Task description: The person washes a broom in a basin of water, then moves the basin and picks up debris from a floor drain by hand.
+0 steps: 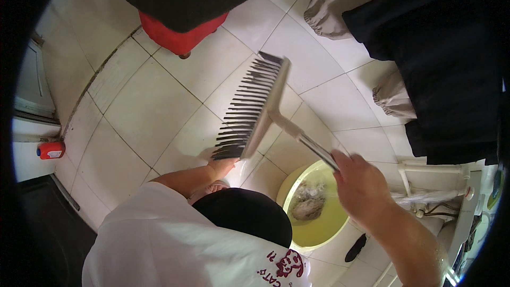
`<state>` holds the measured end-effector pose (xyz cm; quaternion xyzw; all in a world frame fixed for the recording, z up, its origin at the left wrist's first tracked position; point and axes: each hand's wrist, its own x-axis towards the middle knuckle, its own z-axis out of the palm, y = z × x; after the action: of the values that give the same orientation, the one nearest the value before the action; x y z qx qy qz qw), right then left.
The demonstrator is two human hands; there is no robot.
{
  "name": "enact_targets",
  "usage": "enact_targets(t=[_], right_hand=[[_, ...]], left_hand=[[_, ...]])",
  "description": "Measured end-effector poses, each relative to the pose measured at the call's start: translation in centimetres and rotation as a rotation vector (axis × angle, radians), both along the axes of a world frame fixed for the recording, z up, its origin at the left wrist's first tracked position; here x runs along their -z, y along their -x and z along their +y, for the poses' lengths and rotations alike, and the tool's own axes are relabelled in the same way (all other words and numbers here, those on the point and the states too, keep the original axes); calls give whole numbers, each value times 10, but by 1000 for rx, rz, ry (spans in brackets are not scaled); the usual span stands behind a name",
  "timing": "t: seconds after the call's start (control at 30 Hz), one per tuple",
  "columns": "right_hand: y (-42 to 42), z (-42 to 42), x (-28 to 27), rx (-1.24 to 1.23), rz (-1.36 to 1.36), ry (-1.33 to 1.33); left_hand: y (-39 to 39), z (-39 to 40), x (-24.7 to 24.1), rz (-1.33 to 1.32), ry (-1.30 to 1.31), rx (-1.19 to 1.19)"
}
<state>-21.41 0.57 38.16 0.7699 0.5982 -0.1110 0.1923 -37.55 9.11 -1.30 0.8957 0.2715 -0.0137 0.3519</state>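
Note:
A broom or floor brush (267, 115) with a beige head and dark, spaced bristle tufts is held up above the tiled floor. My right hand (360, 181) is closed around its metal handle. Close to the lower end of the brush head is my left hand (224, 167), partly hidden behind the bristles; whether it grips anything cannot be told. Below my right wrist stands a yellow-green basin (318, 235) of water, with a greyish-brown wet bundle (308, 205) lying in it.
Red fabric-covered furniture (183, 34) under a dark cover stands at the top. Dark and beige clothes (442, 71) hang at the right. White pipes (434, 167) run at lower right, near a dark object (355, 248) on the floor. A red bottle (51, 150) stands far left.

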Motion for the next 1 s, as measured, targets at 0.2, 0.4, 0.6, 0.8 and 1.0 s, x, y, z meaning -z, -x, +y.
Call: enact_targets(t=[0.2,0.4,0.6,0.8,1.0], right_hand=[[20,49,29,-457,-370,-53],[32,116,30,-781,-550,64],[16,173,29,-1165,-732,-234],[-2,110,76,-686,-144,-573],[-46,-82,105,-83,227,-575]], left_hand=[[-17,-1,42,-21,-304,47],[-16,1,43,-52,-350,109],[-38,4,24,-232,-215,87],[-63,7,23,-384,-140,119],[-69,17,-13,-441,-30,135]])
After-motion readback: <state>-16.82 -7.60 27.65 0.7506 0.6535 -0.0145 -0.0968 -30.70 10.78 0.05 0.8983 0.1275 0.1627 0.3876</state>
